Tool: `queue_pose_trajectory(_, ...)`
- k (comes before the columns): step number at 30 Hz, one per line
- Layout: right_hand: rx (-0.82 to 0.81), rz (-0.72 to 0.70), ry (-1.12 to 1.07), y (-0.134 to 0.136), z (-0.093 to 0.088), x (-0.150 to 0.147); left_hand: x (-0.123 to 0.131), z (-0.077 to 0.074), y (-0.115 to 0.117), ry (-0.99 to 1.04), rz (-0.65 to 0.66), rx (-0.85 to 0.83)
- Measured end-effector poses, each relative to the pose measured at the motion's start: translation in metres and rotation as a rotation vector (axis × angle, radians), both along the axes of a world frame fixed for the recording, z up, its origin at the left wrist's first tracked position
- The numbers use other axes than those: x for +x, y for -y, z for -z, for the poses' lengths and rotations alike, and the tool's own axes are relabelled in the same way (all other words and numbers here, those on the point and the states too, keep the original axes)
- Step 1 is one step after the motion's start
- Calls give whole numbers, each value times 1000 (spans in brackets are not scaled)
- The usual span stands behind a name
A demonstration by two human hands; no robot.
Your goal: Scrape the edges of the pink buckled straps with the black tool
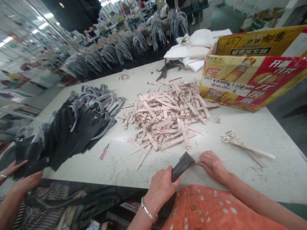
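My left hand (163, 185), with a silver bangle on its wrist, is closed around a dark piece with a broad, flared end (182, 166); its exact kind is not clear. Close to that end, my right hand (212, 164) is pinched low at the tabletop, and a small pale bit shows at its fingertips. What the right fingers grip is mostly hidden. Beyond both hands lies a large heap of pale pink buckle straps (165, 111). Two loose buckle straps (249, 147) rest crossed to the right of my right hand.
A yellow and red carton (254, 83) stands at the back right, near white sheets (192, 48). On the left are black bag pieces (79, 124) with wrapped handles and a pink pen-like tool (104, 151). A co-worker's hands (28, 182) hold dark material at far left.
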State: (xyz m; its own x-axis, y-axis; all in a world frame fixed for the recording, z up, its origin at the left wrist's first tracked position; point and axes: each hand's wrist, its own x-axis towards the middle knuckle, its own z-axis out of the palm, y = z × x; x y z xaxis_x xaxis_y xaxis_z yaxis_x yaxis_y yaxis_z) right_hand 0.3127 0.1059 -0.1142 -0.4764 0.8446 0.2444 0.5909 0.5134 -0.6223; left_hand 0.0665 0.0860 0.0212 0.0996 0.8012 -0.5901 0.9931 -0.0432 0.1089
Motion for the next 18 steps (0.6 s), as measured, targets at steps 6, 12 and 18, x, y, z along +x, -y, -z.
queue_pose_trajectory(6,-56,-38,-2,-1,-6,-1,3,-2,-2,4,8,16)
queue_pose_trajectory(12,-107,-70,-22,0,-11,2,7,-1,-1,6,47,0)
queue_pose_trajectory(18,-140,-97,-33,-3,-13,6,7,2,2,4,55,-23)
